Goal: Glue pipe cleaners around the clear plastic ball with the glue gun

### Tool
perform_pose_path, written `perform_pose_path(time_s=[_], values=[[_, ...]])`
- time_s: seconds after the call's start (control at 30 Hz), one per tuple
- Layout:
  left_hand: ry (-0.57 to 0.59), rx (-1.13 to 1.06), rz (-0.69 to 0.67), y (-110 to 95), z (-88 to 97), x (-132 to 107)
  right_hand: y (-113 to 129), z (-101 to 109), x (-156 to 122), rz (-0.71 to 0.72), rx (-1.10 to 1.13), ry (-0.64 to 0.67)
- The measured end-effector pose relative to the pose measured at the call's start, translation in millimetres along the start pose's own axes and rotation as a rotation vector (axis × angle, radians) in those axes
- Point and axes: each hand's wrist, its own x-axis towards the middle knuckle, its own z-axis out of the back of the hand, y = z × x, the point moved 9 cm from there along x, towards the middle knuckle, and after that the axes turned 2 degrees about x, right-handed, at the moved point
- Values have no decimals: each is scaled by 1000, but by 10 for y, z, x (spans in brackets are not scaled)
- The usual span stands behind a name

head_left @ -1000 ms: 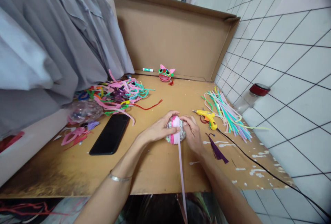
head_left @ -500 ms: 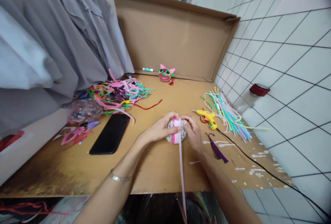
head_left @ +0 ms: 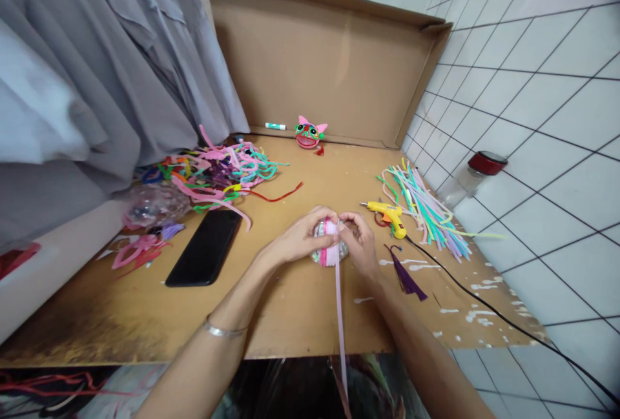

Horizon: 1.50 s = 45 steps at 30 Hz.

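A small round piece (head_left: 321,256) wrapped in bands of bright pink and pale pink, with mottled green and white at its sides, sits between my hands above the table. My left hand (head_left: 310,233) grips it from the left, thumb laid across the front. On the other side my right hand (head_left: 359,238) is closed at its upper right edge, thumb and fingertips bent in at the top of the pale band. From the band a long pale pink ribbon (head_left: 339,306) hangs down past the table's front edge. The fingertips behind the piece are hidden.
Right of my hands lie a yellow glue gun (head_left: 386,214) with a black cord, a purple tassel (head_left: 407,275) and a bundle of pastel pipe cleaners (head_left: 429,209). Leftward are a black phone (head_left: 203,248) and tangled pipe cleaners (head_left: 225,170). A small cat-eared figure (head_left: 309,132) stands behind.
My right thumb and fingers have shifted up and inward to the top of the pale band. My left hand keeps its grip. The view has tilted slightly.
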Motion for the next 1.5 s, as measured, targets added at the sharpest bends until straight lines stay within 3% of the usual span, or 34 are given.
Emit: perform_pose_path(time_s=[0.47,1.5], values=[[7,19,39,52,-8,-22,-31,-10,6,-41,-4,-6],[-15,15,-15,-29,-13,-6,-58,-8,10,-178,153,-25]])
